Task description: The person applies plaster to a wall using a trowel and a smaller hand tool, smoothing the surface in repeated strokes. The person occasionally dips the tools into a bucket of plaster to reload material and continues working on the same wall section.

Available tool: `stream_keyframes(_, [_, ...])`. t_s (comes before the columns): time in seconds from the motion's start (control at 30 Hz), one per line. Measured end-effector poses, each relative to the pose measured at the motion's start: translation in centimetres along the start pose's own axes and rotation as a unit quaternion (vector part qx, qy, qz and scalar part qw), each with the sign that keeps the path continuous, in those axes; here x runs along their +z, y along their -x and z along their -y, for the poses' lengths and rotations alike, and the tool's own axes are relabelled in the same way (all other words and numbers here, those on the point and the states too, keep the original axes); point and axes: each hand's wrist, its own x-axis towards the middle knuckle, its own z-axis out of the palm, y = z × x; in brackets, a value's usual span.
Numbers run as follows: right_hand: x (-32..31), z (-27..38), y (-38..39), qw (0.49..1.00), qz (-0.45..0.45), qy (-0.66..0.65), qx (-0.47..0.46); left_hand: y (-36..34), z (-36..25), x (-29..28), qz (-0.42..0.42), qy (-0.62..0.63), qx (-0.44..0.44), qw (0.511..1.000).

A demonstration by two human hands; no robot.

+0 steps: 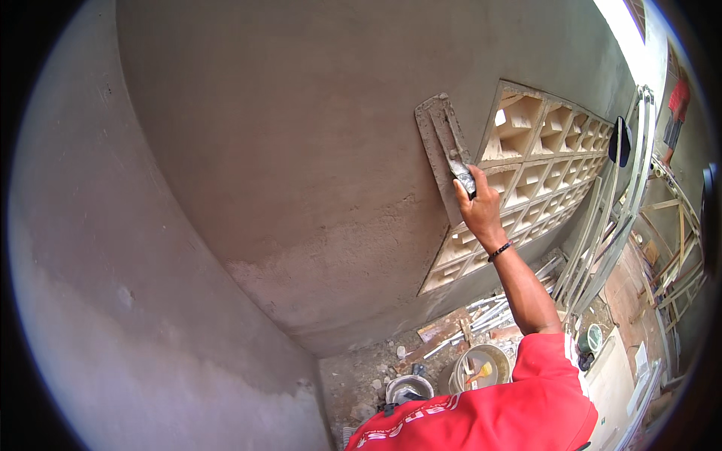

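Note:
My right hand (477, 203) grips the plaster-smeared handle of a long steel trowel (435, 139), which lies flat against the grey plastered wall (301, 128) just left of a pale vent-block panel (553, 131). The wall has rougher, patchy plaster low down. A bucket (508, 361) with a yellow brush (477, 372) in it stands on the floor below, beside a smaller basin (410, 387). My left hand is out of view.
A smooth side wall (113, 248) curves along the left. Rubble and pale strips (489, 316) litter the floor (353, 376). Long rails (632, 188) and timber frames (677, 248) crowd the right, where another person (677, 101) in red stands at the far edge.

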Motion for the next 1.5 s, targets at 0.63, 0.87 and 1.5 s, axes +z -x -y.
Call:
stream_keyframes(0.63, [-1.5,8.7,-13.5,0.993,-0.008,-0.084,0.085,-0.8,0.1,-1.7,-0.012,-0.025,0.02,0.999])
stream_keyframes(0.87, [2.7,7.5,-0.2,0.99,0.031,-0.118,0.069,-1.0,0.0,-1.2,-0.018,-0.016,0.013,1.0])
stream_keyframes(1.5, [0.8,12.7,-12.7,0.994,0.0,-0.082,0.073,-2.0,-0.5,-2.3,-0.02,-0.034,0.023,0.999])
